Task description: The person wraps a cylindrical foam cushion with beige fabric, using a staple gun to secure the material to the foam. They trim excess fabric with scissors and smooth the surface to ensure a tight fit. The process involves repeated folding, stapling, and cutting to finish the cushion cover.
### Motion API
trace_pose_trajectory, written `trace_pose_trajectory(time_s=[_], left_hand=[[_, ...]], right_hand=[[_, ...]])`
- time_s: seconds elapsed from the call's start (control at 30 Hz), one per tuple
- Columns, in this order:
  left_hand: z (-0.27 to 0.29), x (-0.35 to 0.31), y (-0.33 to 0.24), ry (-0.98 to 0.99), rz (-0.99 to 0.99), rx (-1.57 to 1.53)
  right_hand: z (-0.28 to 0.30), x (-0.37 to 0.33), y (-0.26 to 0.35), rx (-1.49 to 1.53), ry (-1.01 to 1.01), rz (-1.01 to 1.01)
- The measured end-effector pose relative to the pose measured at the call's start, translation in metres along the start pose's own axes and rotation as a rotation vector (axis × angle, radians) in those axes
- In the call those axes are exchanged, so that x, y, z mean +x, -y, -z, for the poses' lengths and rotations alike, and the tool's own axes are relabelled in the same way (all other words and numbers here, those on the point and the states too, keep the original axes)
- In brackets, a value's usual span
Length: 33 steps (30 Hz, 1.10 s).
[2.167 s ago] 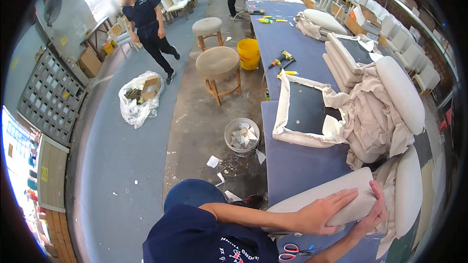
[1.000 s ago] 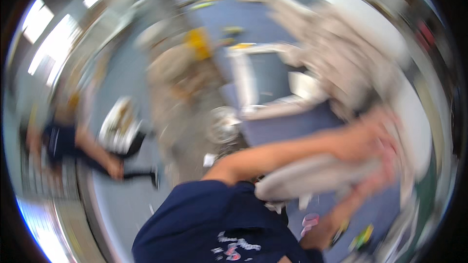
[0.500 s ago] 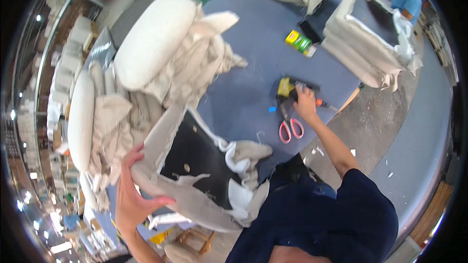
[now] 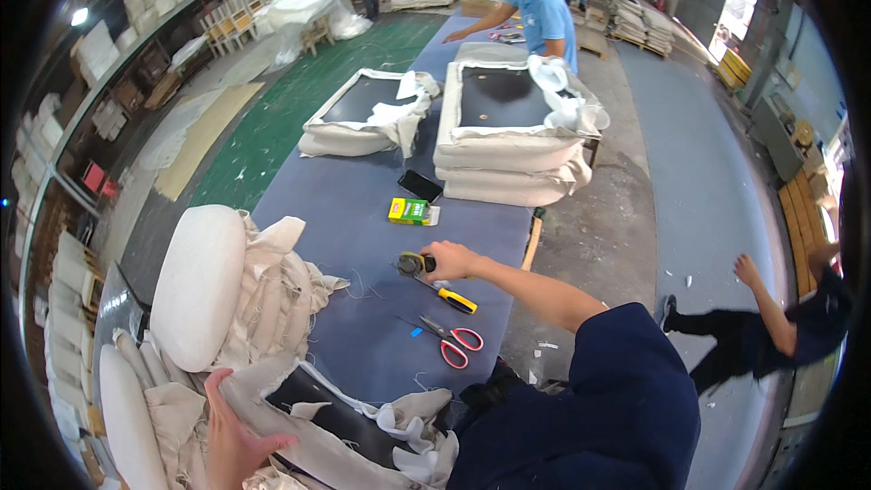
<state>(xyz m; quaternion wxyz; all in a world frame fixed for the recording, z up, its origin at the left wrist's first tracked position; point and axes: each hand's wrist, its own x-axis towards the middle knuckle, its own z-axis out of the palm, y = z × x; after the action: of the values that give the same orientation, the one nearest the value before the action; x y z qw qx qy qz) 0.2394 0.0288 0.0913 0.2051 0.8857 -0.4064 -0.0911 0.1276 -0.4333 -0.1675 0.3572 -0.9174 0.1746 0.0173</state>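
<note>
My left hand [image 4: 234, 440] grips the edge of a beige upholstered seat cushion [image 4: 331, 454], its thumb and fingers on either side. The cushion's black base faces up, with loose white and beige fabric around it. My right hand [image 4: 454, 260] is closed round a black-and-yellow tool [image 4: 416, 264] that looks like a staple gun; part of it is hidden by the hand. Just below it on the blue-grey table lies a screwdriver [image 4: 456, 300] with a yellow handle. Scissors with red-and-white handles [image 4: 463, 343] lie nearer me, beside a small blue scrap [image 4: 417, 332].
White padded cushions and beige fabric [image 4: 200, 286] are piled at left. A yellow-green box [image 4: 410, 210] and a black phone [image 4: 420, 185] lie ahead. Cushions [image 4: 513, 163] are stacked farther off near a person in blue [image 4: 544, 18]. Another person [image 4: 771, 327] is on the right.
The view has swung, showing more of the room ahead. My right hand now holds the tool with its round end facing left, and the screwdriver shows plainly. My left hand stays on the cushion.
</note>
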Motion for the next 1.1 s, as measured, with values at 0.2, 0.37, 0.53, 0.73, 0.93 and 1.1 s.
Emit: trace_pose_trajectory(time_s=[0.2, 0.37, 0.53, 0.73, 0.93, 1.1], left_hand=[[-0.022, 0.042, -0.017, 0.069, 0.005, -0.059], [-0.028, 0.051, 0.01, 0.044, -0.148, -0.047], [-0.027, 0.051, -0.013, 0.077, -0.155, 0.013], [-0.025, 0.041, -0.005, 0.085, -0.234, 0.018], [-0.026, 0.022, 0.028, 0.049, -0.234, 0.025], [-0.036, 0.019, 0.008, -0.044, -0.241, 0.107]], right_hand=[[0.047, -0.082, 0.065, 0.523, 0.101, -0.15], [0.066, -0.073, 0.174, 0.26, -0.089, 0.336], [0.122, -0.14, 0.269, 0.039, -0.179, 0.612], [0.133, -0.142, 0.306, -0.122, -0.119, 0.654], [0.096, -0.095, 0.32, -0.047, -0.169, 1.05], [0.108, -0.131, 0.282, -0.273, -0.106, 0.774]])
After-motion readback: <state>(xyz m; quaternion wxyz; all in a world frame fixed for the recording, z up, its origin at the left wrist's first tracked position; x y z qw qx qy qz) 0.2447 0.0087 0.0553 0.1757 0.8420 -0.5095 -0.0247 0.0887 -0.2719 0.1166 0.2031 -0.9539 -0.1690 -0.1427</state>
